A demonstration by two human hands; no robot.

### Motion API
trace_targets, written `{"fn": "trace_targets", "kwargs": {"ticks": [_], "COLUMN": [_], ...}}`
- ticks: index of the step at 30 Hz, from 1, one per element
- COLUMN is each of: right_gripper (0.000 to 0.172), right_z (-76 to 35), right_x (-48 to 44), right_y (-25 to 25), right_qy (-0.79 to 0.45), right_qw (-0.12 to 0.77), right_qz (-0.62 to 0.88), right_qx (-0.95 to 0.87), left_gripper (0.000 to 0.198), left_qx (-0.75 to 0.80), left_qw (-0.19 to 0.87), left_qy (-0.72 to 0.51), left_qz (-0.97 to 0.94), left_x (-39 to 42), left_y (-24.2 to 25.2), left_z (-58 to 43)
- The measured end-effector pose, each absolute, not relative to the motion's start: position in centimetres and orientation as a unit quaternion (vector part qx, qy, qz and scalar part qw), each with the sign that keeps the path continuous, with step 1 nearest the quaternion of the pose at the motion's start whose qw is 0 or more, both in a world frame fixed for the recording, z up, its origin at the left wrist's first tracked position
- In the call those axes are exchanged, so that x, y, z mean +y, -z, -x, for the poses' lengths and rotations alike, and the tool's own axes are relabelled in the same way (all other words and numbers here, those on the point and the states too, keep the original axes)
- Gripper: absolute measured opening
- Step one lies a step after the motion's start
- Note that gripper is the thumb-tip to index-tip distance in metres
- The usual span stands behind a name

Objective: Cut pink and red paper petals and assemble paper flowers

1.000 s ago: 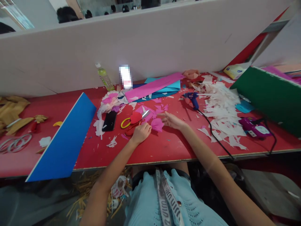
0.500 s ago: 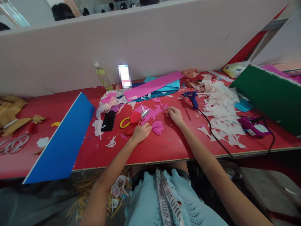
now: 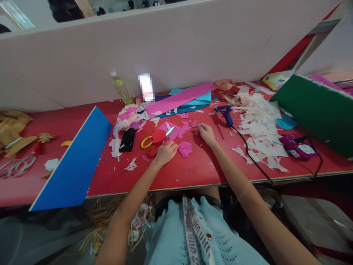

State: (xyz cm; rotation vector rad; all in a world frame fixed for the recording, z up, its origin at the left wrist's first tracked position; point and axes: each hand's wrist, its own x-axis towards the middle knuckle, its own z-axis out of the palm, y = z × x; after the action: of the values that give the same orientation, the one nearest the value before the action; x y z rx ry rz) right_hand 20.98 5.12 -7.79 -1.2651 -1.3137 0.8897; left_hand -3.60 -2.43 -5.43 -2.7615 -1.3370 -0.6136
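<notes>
My left hand (image 3: pixel 167 152) is closed, pinching the gathered end of a pink crepe-paper piece (image 3: pixel 184 149) that fans out to the right above the red table. Scissors (image 3: pixel 156 141) with yellow and red handles lie just beyond that hand, partly under a red round piece (image 3: pixel 159 135). My right hand (image 3: pixel 205 133) rests on the table further right, its fingers curled together beside loose pink paper scraps (image 3: pixel 184 129). Whatever its fingertips may hold is too small to make out. A blue glue gun (image 3: pixel 226 115) stands beyond the right hand.
A black phone (image 3: pixel 127 140) lies left of the scissors. Blue (image 3: pixel 79 162) and green (image 3: pixel 317 114) boards stand at either side. Pale paper strips (image 3: pixel 259 125) are heaped at right, crossed by the glue gun's cord. Behind are folded crepe paper (image 3: pixel 179 99), a bottle (image 3: pixel 121 88) and a lit screen (image 3: pixel 146 87).
The pink piece in my left hand has turned slightly and sits a little closer to the fingers. My right hand has hardly moved. The whole view has shifted slightly.
</notes>
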Motion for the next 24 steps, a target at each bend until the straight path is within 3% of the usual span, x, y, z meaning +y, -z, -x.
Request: {"fn": "trace_targets", "kwargs": {"ticks": [24], "right_gripper": [0.028], "right_z": [-20.7], "right_x": [4.2], "right_y": [6.4], "right_qy": [-0.402], "right_qw": [0.520], "right_qz": [0.525], "right_qx": [-0.541], "left_gripper": [0.018], "left_qx": [-0.428], "left_qw": [-0.008], "left_qy": [0.163], "left_qz": [0.889], "left_x": [-2.3], "left_y": [4.9], "left_z": [3.3]}}
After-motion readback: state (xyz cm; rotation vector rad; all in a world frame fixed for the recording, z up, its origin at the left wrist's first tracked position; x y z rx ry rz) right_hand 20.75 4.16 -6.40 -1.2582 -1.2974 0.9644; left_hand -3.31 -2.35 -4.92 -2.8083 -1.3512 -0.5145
